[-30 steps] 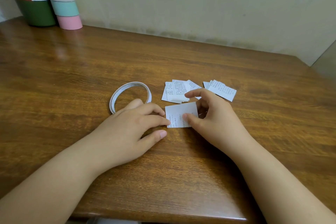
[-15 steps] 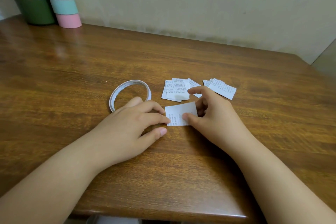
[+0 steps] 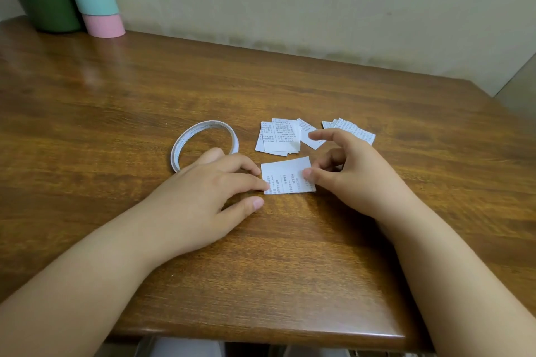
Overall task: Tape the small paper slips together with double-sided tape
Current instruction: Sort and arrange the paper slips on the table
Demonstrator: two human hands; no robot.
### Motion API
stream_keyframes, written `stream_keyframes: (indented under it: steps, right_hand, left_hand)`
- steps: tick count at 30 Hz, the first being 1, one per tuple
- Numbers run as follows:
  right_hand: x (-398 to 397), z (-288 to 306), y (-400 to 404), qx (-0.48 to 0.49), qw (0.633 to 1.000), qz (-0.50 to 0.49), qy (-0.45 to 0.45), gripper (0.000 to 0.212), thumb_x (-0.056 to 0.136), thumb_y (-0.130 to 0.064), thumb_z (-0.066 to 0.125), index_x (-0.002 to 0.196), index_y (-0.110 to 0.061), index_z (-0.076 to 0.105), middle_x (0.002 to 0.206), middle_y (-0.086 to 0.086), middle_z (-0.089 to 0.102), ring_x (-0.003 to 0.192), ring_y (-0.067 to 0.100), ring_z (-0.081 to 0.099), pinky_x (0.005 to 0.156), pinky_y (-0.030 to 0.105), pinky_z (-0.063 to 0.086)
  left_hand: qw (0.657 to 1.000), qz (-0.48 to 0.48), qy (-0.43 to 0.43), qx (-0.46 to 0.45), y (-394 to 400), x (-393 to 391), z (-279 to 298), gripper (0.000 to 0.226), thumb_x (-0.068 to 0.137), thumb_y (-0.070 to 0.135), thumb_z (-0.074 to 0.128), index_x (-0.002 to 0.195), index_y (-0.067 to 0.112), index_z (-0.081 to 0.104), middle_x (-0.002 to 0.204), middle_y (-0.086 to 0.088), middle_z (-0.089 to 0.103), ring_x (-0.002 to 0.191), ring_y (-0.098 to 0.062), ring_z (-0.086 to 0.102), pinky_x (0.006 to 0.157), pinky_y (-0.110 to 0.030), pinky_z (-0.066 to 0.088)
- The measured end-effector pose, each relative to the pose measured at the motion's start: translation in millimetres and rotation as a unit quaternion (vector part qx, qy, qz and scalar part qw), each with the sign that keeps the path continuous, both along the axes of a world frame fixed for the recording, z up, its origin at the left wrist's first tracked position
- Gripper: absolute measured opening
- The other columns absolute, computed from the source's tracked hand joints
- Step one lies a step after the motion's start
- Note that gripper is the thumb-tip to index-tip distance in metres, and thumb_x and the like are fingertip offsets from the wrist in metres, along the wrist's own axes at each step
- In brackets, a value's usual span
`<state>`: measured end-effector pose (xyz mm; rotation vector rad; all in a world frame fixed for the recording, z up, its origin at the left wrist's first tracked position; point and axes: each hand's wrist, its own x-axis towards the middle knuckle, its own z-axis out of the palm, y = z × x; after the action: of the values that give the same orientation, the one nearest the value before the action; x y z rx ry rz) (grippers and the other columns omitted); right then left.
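A small printed paper slip [image 3: 285,175] lies flat on the wooden table [image 3: 290,269] between my hands. My left hand [image 3: 203,191] touches its left edge with straight index and middle fingertips. My right hand [image 3: 353,177] pinches its right edge, thumb tip on top and curled fingers at the upper right corner, index finger raised. A ring of white double-sided tape [image 3: 185,139] lies flat just behind my left hand. A fanned pile of slips [image 3: 280,136] sits behind the held slip, and a second small pile [image 3: 359,130] lies to the right, partly hidden by my right index finger.
At the back left corner stand a green cylinder [image 3: 46,9] with a red and white label and a stack of pastel rolls [image 3: 95,0]. A wall runs behind the table. The table's front edge is near my forearms.
My right thumb has slid up the slip's right side and the index finger has lifted. My left fingertips stay at the slip's left edge. The tape ring has not moved.
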<state>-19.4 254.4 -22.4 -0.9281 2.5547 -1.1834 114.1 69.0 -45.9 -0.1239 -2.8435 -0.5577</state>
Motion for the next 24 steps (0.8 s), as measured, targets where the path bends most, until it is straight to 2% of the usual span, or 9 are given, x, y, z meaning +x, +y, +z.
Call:
stream_keyframes:
  steps: [7, 12, 18, 21, 24]
  right_hand:
    - [0, -1, 0, -0.004, 1.000, -0.002, 0.001, 0.048, 0.080, -0.017, 0.074, 0.121, -0.031, 0.052, 0.071, -0.011, 0.067, 0.066, -0.005, 0.058, 0.063, 0.000, 0.039]
    - [1, -1, 1, 0.007, 1.000, -0.002, 0.010, 0.048, 0.080, -0.020, 0.074, 0.120, -0.035, 0.051, 0.075, -0.012, 0.067, 0.076, -0.006, 0.058, 0.067, -0.002, 0.037]
    - [7, -4, 0, 0.013, 0.999, 0.002, 0.037, 0.053, 0.078, -0.017, 0.075, 0.121, -0.037, 0.051, 0.076, -0.012, 0.063, 0.078, -0.002, 0.057, 0.073, 0.002, 0.040]
    - [12, -2, -1, -0.007, 0.998, 0.009, 0.057, 0.048, 0.081, -0.012, 0.071, 0.119, -0.036, 0.054, 0.077, -0.010, 0.061, 0.072, -0.003, 0.055, 0.069, 0.003, 0.040]
    - [15, 3, 0, -0.085, 0.996, -0.006, 0.020, 0.041, 0.083, -0.010, 0.071, 0.112, -0.036, 0.058, 0.078, -0.007, 0.062, 0.061, -0.003, 0.055, 0.061, 0.005, 0.041]
  left_hand:
    - [1.000, 0.000, -0.003, -0.003, 1, 0, 1, 0.058, 0.080, 0.064, 0.024, 0.117, 0.041, 0.062, 0.117, 0.030, 0.047, 0.097, 0.003, 0.035, 0.075, -0.008, 0.030]
    - [1.000, 0.000, -0.003, -0.006, 1, 0, 1, 0.060, 0.079, 0.065, 0.022, 0.118, 0.041, 0.062, 0.118, 0.030, 0.047, 0.098, 0.004, 0.034, 0.074, -0.008, 0.029]
    - [1.000, -0.004, 0.005, -0.010, 1, 0, 0, 0.059, 0.080, 0.064, 0.024, 0.117, 0.041, 0.062, 0.117, 0.029, 0.048, 0.096, 0.005, 0.033, 0.074, -0.008, 0.029]
    - [1.000, -0.006, 0.017, -0.010, 1, 1, 0, 0.056, 0.082, 0.062, 0.026, 0.117, 0.040, 0.063, 0.115, 0.028, 0.050, 0.095, 0.005, 0.034, 0.072, -0.009, 0.029]
    - [0.999, 0.008, 0.042, 0.015, 1, 2, 3, 0.051, 0.085, 0.058, 0.030, 0.118, 0.038, 0.062, 0.109, 0.027, 0.052, 0.096, 0.002, 0.040, 0.072, -0.010, 0.033]
